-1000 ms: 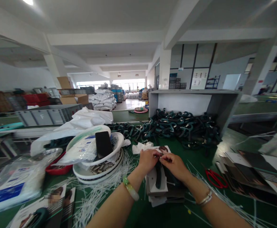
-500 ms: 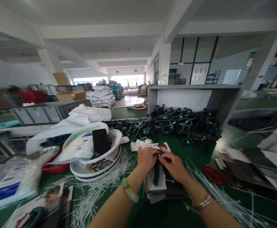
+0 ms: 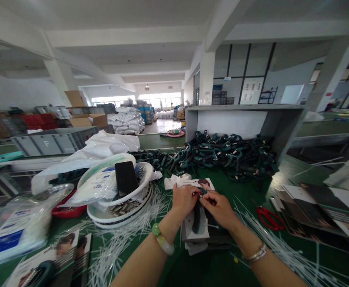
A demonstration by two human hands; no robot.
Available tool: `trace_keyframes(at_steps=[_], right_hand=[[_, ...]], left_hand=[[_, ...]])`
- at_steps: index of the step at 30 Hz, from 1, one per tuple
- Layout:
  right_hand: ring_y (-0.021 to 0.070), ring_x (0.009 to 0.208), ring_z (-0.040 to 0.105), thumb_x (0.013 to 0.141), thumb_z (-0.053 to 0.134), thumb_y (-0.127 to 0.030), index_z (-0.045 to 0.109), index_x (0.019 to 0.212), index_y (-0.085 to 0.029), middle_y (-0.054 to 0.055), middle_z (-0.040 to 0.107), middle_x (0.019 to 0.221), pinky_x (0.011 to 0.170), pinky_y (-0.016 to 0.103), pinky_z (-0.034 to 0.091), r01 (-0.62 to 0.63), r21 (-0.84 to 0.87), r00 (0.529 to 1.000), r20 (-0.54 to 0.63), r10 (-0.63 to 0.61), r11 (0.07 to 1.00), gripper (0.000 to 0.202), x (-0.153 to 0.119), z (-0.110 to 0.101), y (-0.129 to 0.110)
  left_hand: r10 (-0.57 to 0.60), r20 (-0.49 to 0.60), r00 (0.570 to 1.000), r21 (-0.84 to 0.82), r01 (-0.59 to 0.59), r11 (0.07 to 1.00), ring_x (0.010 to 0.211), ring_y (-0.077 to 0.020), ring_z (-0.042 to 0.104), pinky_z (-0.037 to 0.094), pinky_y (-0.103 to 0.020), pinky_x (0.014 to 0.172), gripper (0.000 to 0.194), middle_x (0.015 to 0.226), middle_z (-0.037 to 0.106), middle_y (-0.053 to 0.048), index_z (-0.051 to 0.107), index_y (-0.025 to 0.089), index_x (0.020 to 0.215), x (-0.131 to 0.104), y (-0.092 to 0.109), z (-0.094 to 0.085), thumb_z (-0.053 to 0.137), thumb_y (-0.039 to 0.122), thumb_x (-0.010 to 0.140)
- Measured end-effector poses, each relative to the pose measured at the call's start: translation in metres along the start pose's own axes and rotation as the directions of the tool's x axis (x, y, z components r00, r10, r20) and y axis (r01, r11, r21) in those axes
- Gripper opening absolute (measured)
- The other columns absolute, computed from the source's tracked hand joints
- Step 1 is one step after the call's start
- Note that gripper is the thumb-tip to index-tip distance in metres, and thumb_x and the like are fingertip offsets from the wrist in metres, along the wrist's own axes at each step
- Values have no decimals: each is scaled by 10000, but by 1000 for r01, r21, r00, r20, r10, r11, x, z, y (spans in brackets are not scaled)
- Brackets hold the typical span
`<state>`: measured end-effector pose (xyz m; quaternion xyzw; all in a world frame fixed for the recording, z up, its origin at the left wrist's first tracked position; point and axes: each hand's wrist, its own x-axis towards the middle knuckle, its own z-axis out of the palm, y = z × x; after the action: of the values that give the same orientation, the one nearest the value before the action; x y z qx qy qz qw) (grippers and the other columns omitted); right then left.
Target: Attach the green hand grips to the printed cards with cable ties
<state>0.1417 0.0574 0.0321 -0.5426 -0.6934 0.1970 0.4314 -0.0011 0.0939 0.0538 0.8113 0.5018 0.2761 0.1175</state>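
A dark green curved-handled tool (image 3: pixel 196 218) lies on a printed card (image 3: pixel 203 229), on top of a stack of cards. My left hand (image 3: pixel 186 199) is closed on the tool's upper end, fingers bent over it. Close against it, my right hand (image 3: pixel 218 205) pinches at a small white spot that looks like the end of a white cable tie; the fingertips hide most of it. A thin white tie end (image 3: pixel 212 226) sticks out below my right hand.
Loose white cable ties (image 3: pixel 114 247) spread left and right. Red-handled scissors (image 3: pixel 270 218) and printed cards (image 3: pixel 308 215) lie rightward. Behind, a grey crate (image 3: pixel 291 127) on its side spills similar green tools (image 3: pixel 222 153). White bowls (image 3: pixel 102 218) hold metal parts, a bag and a phone (image 3: pixel 126 178).
Both hands stay at the same spot on the tool, with only a slight finger shift. The whole view has moved a little.
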Motion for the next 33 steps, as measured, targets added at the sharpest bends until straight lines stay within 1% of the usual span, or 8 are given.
trace_keyframes(at_steps=[9,16,22,26,31,33], right_hand=[[162,618,522,780,504,-374,605,650,-196,17,587,656,569,274,387,-12,-14,1000,5,12,1000,242,1,0,-2],[155,571,506,781,498,-385,599,652,-196,11,584,625,539,267,378,-25,2,1000,-5,25,1000,251,1,1,-2],[154,577,511,790,490,-400,604,663,-199,13,597,643,549,265,385,-22,23,1000,1,22,999,264,0,1,0],[166,627,539,789,483,-408,598,669,-196,19,605,671,590,272,405,-32,40,999,18,31,999,269,1,0,-1],[165,608,531,775,484,-390,590,639,-198,9,585,620,594,275,400,-65,40,997,44,63,997,258,4,-1,-4],[159,590,519,765,490,-380,591,631,-196,5,576,604,585,272,390,-78,35,996,48,77,996,249,5,-1,-3]], left_hand=[[37,-21,999,11,-37,999,920,-219,594,158,-528,1033,189,899,705,-2,700,306,849,-1,-1,0,531,245,791],[31,-6,1000,31,-30,999,934,-221,586,158,-517,1039,194,919,701,-7,699,306,870,0,0,0,531,249,790],[85,-19,996,65,-84,994,916,-223,590,159,-523,1037,201,892,702,-8,696,309,864,-1,0,-1,515,248,800],[140,-26,990,81,-138,987,885,-220,600,169,-523,1031,207,861,701,-12,698,298,848,-1,0,-2,509,233,793],[156,-1,988,51,-156,986,866,-215,607,204,-511,1024,201,845,704,-10,703,292,827,-1,0,-3,526,217,768],[148,4,989,4,-148,989,878,-208,608,227,-491,1028,211,856,708,-5,706,294,831,-1,-2,-2,522,213,768]])
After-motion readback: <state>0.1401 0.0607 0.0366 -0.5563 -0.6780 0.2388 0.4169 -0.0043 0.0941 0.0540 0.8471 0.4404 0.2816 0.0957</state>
